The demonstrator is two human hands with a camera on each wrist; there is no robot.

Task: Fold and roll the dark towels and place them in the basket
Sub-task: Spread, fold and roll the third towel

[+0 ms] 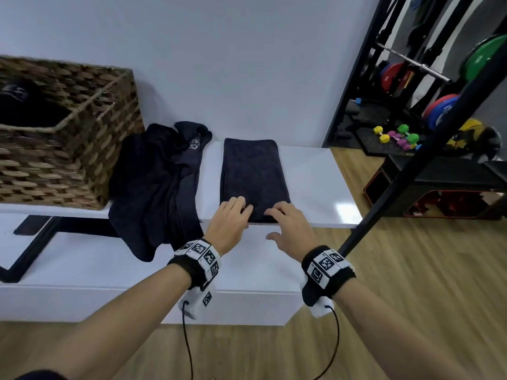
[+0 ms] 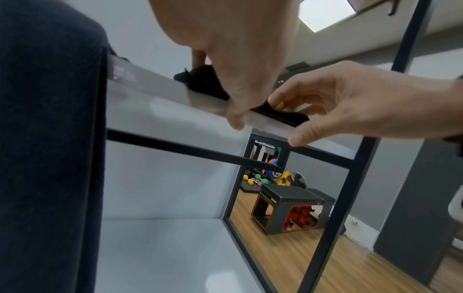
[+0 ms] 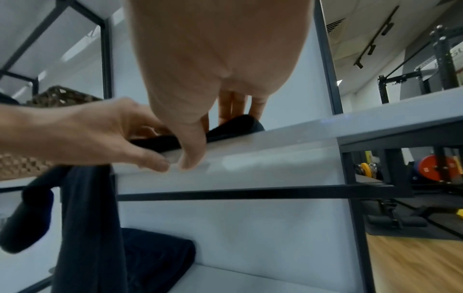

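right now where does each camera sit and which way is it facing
Head: on the person's head, looking down at the folded towel on the white shelf, basket to the left; both forearms and hands show.
Left wrist: below the left hand, looking up along it at the shelf edge; right hand shows too.
Right wrist: below the right hand, looking up likewise; left hand shows too.
Shared: both wrist views show the towel's near end under the fingers.

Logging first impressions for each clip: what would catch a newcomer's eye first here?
Both hands, the left hand and right hand, meet at the near end of a folded dark towel lying lengthwise on the white shelf, fingers on its edge. To the left, a heap of unfolded towels spills over the shelf's front, beside a wicker basket that has something dark inside.
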